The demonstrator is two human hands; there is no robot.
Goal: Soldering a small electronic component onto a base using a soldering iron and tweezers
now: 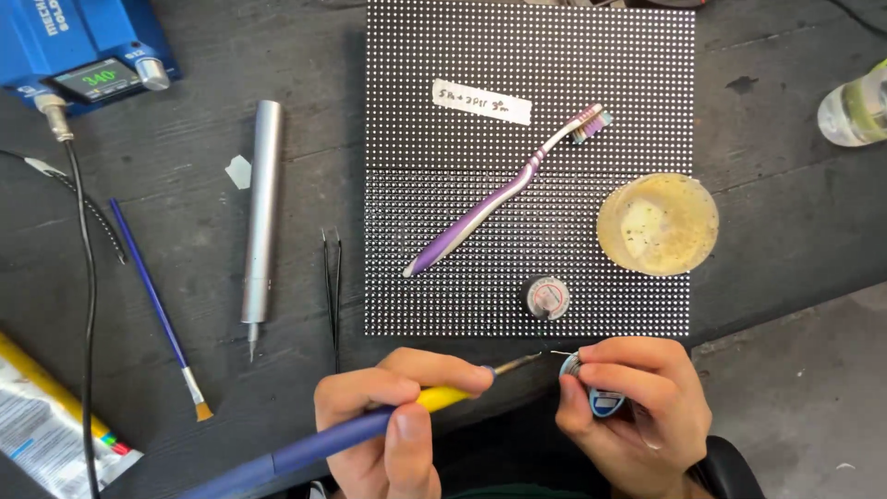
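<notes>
My left hand (pixel 388 420) grips a soldering iron (pixel 370 430) with a blue and yellow handle, its tip pointing right toward my right hand. In my right hand (pixel 633 407) sits a small round spool of thin wire (pixel 591 388), with a short strand sticking out toward the iron's tip (pixel 522 362). Both hands are at the near edge of a black dotted LED panel (pixel 443 148). On the panel lie a purple toothbrush (pixel 499 199), a round yellowish container (pixel 658 224) and a small grey spool (pixel 547 298).
A blue soldering station (pixel 78 46) with a lit display stands at the far left, its cable (pixel 90 277) running down. A silver pen-shaped tool (pixel 261 217), black tweezers (pixel 333 286), a thin brush (pixel 157 310), a tube (pixel 46 420) and a bottle (pixel 855 106) lie around.
</notes>
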